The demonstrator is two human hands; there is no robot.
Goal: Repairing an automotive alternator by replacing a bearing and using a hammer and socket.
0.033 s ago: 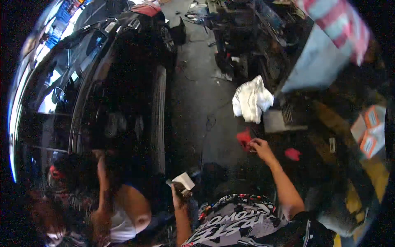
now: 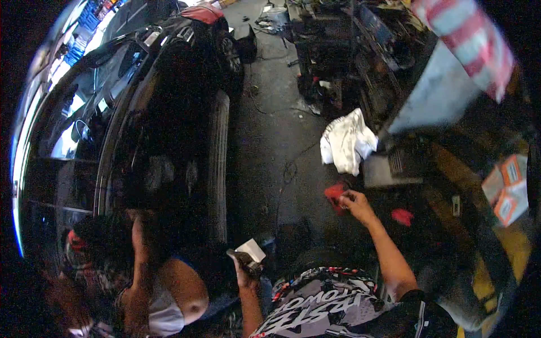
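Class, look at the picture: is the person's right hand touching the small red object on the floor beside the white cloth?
Touching. The head view shows the right hand stretched out with its fingertips closed on the edge of the red object, no gap between them.

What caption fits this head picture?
Beside a black car, right hand touches a red thing; left hand holds a small device.

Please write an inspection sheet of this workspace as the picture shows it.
Surface: dark concrete floor, stained.
Job's things: small dark device with a white piece in left hand; red object at right hand.
Clutter: white rag, second red object, orange-and-white boxes.
Grippers: left hand closed on device; right hand's grip unclear.
Cables: thin cord on floor.
Surroundings: black car, cluttered shelves, another person crouching left.
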